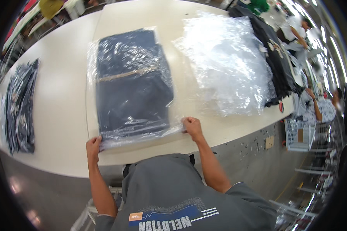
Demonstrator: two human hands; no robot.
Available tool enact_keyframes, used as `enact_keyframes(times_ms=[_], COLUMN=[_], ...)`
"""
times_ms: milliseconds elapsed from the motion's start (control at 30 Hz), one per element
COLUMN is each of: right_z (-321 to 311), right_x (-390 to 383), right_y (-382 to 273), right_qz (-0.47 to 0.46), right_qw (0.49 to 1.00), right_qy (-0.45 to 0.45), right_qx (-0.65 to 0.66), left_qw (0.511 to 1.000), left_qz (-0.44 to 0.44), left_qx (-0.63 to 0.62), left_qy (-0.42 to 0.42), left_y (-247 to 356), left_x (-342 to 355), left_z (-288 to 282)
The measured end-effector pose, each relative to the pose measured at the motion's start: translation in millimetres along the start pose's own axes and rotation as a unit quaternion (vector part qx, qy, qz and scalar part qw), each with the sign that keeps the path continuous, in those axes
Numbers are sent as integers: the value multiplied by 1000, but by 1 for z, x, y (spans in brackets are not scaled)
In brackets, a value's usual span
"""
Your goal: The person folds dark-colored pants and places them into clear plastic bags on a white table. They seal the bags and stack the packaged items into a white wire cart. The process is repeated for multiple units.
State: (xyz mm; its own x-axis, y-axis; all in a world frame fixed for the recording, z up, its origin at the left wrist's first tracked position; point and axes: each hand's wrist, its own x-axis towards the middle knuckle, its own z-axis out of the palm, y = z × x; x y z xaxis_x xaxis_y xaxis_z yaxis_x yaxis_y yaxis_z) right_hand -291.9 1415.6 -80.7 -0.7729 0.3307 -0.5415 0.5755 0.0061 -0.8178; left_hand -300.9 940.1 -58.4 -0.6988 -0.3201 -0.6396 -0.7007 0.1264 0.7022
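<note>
A folded dark navy garment (137,100) lies flat on the table inside a clear plastic bag (167,133), with a tan strip (127,74) across its middle. My left hand (93,148) pinches the bag's near left corner. At the near right corner, my right hand (192,128) has its fingers closed on the same bag edge. Between my hands the plastic edge stretches along the near side of the garment. Glare hides some of the folds under the plastic.
A pile of clear plastic bags (227,65) spreads to the right, with dark garments (272,54) beyond it. Bagged dark garments (21,107) are stacked at the far left of the table (61,88). People (322,109) and a white crate (300,134) are off to the right.
</note>
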Motion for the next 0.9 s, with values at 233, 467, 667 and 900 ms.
enact_keyframes(times_ms=[233,467,667,900], right_z=[-14,-60,-80,-71], right_x=[-3,-74,-132,-13], right_y=[-26,-141,-315,-508], right_qz=[48,-100,-308,-329], right_qw=[986,952,849,783], right_qy=[-150,-194,-238,-456], right_qx=[-45,214,358,268], left_qw=[990,930,893,819], left_qz=[-28,186,294,431], left_qx=[-65,-292,-336,-291], left_qy=[-121,-123,-52,-244], left_y=[3,118,253,467], left_x=[1,-98,-163,-78], left_z=[-19,-48,-111,-121])
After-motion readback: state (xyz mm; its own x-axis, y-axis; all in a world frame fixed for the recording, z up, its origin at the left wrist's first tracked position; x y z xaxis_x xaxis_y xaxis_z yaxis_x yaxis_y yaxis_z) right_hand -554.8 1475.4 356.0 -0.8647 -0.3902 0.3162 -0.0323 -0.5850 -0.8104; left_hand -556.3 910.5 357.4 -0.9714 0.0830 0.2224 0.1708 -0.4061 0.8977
